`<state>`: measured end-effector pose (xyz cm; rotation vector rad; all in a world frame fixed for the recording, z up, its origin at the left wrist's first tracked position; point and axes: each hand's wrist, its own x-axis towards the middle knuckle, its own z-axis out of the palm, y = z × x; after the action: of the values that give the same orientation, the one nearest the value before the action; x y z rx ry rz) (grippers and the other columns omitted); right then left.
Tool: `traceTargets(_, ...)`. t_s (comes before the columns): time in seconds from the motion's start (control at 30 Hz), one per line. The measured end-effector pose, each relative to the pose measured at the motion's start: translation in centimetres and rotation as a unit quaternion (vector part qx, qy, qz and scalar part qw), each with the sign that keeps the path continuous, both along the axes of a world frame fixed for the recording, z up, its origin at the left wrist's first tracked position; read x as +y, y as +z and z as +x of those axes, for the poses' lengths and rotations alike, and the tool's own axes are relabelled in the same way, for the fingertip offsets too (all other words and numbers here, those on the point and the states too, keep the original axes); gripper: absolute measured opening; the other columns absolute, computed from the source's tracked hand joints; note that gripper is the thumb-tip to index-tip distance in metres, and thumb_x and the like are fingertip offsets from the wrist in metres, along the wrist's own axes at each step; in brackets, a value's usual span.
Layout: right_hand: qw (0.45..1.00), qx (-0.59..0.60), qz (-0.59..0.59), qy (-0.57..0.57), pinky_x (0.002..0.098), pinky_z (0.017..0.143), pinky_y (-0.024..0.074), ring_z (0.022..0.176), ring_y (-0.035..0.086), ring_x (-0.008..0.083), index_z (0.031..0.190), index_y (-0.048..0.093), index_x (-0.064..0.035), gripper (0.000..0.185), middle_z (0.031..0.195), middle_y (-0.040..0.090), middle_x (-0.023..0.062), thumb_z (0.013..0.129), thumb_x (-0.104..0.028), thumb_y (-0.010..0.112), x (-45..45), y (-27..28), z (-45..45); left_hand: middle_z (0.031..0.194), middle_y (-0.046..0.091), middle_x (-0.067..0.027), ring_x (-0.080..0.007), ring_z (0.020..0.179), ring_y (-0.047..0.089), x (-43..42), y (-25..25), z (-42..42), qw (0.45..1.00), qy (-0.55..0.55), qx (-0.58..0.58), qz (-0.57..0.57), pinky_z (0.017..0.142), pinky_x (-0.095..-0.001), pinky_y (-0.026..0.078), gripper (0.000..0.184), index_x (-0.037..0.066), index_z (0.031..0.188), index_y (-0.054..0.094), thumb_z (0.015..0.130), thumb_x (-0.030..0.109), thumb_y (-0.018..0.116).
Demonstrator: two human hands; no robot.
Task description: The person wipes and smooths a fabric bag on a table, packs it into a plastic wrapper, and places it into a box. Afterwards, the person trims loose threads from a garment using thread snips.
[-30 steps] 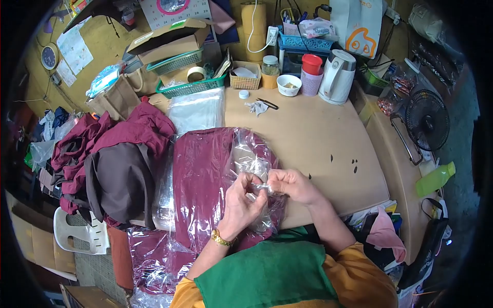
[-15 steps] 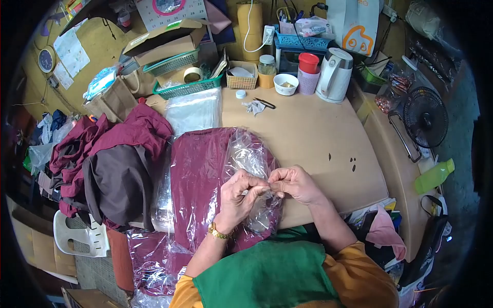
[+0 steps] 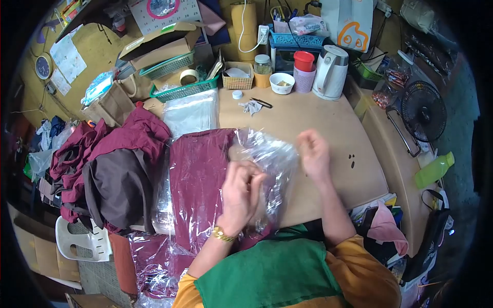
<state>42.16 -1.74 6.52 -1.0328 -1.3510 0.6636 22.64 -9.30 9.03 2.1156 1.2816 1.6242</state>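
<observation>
Yellow wall at back w/ calendar & clock. Brown worktop in front, stuff along far edge, L to R: green basket, woven basket, jar, white bowl, cup w/ red lid, white kettle. Nearer: white cap, crumpled tissue w/ small black tool touching it.

Maroon garment lies flat inside clear bag, on near L part of worktop; loose plastic spreads out on R side. L hand, w/ gold band at wrist, is over the bag's near half, fingers curled in; can't tell if it grips plastic. R hand is just beside the loose plastic's R edge, fingers bent & close tog., bit blurred; can't tell if it holds anything.

Stack of flat plastic bags beyond garment. Heap of maroon & dark grey clothes on L, 2nd bagged maroon piece lower L, white chair nr it. Far R: black fan, green bottle; pink cloth lower R.
</observation>
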Motion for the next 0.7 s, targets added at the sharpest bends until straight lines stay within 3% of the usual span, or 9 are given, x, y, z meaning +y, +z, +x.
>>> traceTargets(0.07,0.997,0.024,0.036,-0.063,0.0192,0.061,0.0389,0.070,0.048,0.0028,0.089,0.060,-0.0038,0.007,0.079,0.057,-0.0031,0.096,-0.006,0.061,1.1,0.1,3.7,0.100,0.062,-0.0174,-0.0314,0.094,0.062,-0.2,0.7,-2.5,0.996,0.051,0.070,0.006,0.079,-0.0376,0.051,0.010,0.001,0.093,0.062,0.084,0.000,0.068)
traceTargets(0.13,0.989,0.045,0.076,-0.122,0.0201,0.063,0.0403,0.072,0.050,0.0034,0.091,0.060,-0.0040,0.006,0.081,0.058,-0.0028,0.095,-0.008,0.062,0.6,0.2,4.7,0.133,0.053,-0.0222,-0.0397,0.124,0.050,-0.4,-0.9,-5.5,0.978,0.108,0.135,-0.121,0.105,-0.0525,0.036,0.033,0.003,0.115,0.060,0.091,0.023,0.068)
traceTargets(0.2,0.982,0.109,-0.073,0.132,0.0245,0.068,0.0438,0.074,0.054,0.0087,0.090,0.060,-0.0021,0.010,0.078,0.057,-0.0002,0.094,-0.010,0.064,-3.6,-0.7,2.6,0.146,0.041,-0.0241,-0.0433,0.139,0.036,0.1,-4.6,-6.8,0.939,0.185,0.215,-0.192,0.113,-0.0590,0.026,0.048,0.005,0.130,0.052,0.094,0.035,0.063)
traceTargets(0.23,0.979,-0.059,-0.094,0.173,0.0303,0.071,0.0466,0.075,0.057,0.0158,0.092,0.062,-0.0014,0.018,0.079,0.059,0.0040,0.095,-0.019,0.065,-4.3,-1.2,1.6,0.153,0.032,-0.0244,-0.0440,0.146,0.024,0.2,-6.6,-6.9,0.921,0.193,0.235,-0.242,0.115,-0.0642,0.018,0.058,0.006,0.139,0.045,0.096,0.042,0.059)
traceTargets(0.3,0.945,-0.226,-0.113,0.207,0.0361,0.073,0.0493,0.075,0.060,0.0229,0.094,0.064,-0.0006,0.026,0.080,0.060,0.0081,0.095,-0.027,0.066,-4.7,-3.0,0.9,0.156,0.030,-0.0222,-0.0431,0.146,0.023,0.5,-10.0,-7.1,0.901,0.219,0.288,-0.237,0.116,-0.0638,0.013,0.065,0.007,0.144,0.042,0.095,0.046,0.057)
traceTargets(0.37,0.897,-0.430,-0.088,0.054,0.0440,0.083,0.0474,0.089,0.060,0.0324,0.100,0.066,-0.0007,0.040,0.090,0.060,0.0146,0.089,-0.039,0.070,-4.2,-5.9,0.6,0.157,0.029,-0.0211,-0.0423,0.147,0.023,0.7,-10.7,-7.2,0.891,0.234,0.326,-0.211,0.116,-0.0635,0.012,0.067,0.008,0.146,0.042,0.095,0.048,0.056)
traceTargets(0.53,0.864,-0.486,-0.108,-0.072,0.0458,0.096,0.0405,0.108,0.053,0.0343,0.113,0.066,-0.0049,0.045,0.115,0.055,0.0179,0.086,-0.041,0.070,-4.8,-6.3,1.7,0.157,0.031,-0.0186,-0.0386,0.148,0.022,0.8,-10.6,-7.2,0.884,0.261,0.314,-0.229,0.117,-0.0626,0.011,0.065,0.010,0.146,0.044,0.093,0.045,0.058)
traceTargets(0.63,0.849,-0.517,-0.011,-0.107,0.0477,0.090,0.0443,0.099,0.056,0.0360,0.122,0.062,-0.0052,0.051,0.113,0.055,0.0185,0.086,-0.041,0.070,-5.3,-5.9,1.2,0.158,0.030,-0.0180,-0.0382,0.148,0.023,0.8,-10.5,-7.1,0.883,0.262,0.312,-0.233,0.117,-0.0627,0.011,0.065,0.011,0.147,0.044,0.093,0.045,0.059)
traceTargets(0.7,0.873,-0.470,-0.131,-0.024,0.0427,0.081,0.0498,0.088,0.061,0.0298,0.127,0.058,-0.0059,0.048,0.109,0.059,0.0142,0.088,-0.030,0.071,-5.2,-5.6,2.2,0.158,0.030,-0.0178,-0.0381,0.148,0.023,0.8,-10.4,-7.1,0.882,0.265,0.309,-0.237,0.117,-0.0626,0.011,0.066,0.011,0.147,0.044,0.093,0.045,0.059)
